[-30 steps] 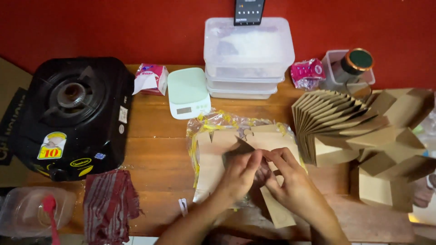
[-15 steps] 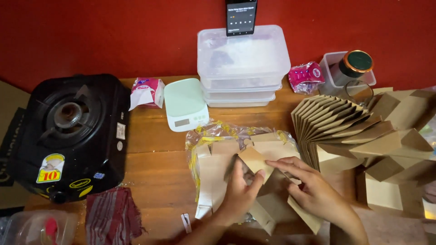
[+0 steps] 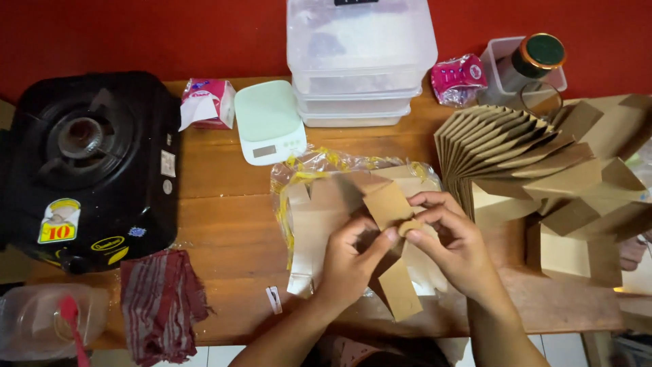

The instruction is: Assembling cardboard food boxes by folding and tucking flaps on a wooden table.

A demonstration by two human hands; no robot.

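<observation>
Head view, looking down on a wooden table [image 3: 224, 224] against a red wall.

Both of my hands meet at table centre on 1 flat brown cardboard box blank [image 3: 384, 204]. The left hand [image 3: 350, 261] pinches a flap of it between thumb and forefinger, fingers curled under. The right hand [image 3: 455, 238] has its fingertips clenched on a small folded tab of the same blank, thumb pressed to forefinger. The blank is lifted slightly above a clear plastic bag [image 3: 319, 166] holding more flat blanks; I cannot count those.

Right of the hands: a fanned stack of folded cardboard boxes [image 3: 502, 143], roughly 10 edges showing, with at least 3 more loose folded boxes [image 3: 577, 251] beside it.

Far edge of the table: 3 stacked clear plastic tubs [image 3: 360, 61], 1 pale green kitchen scale [image 3: 268, 122] just to their left, 2 pink tissue packs, one [image 3: 207, 102] left of the scale and the other [image 3: 462, 78] right of the tubs. 1 dark jar with a green lid [image 3: 536, 58] stands in a small clear container.

Left side: 1 black single-burner gas stove [image 3: 85, 160]. Near it, 1 red striped cloth [image 3: 163, 302] and 1 clear plastic container [image 3: 41, 323] at the corner. 1 small white clip [image 3: 274, 299] lies near my left wrist.
</observation>
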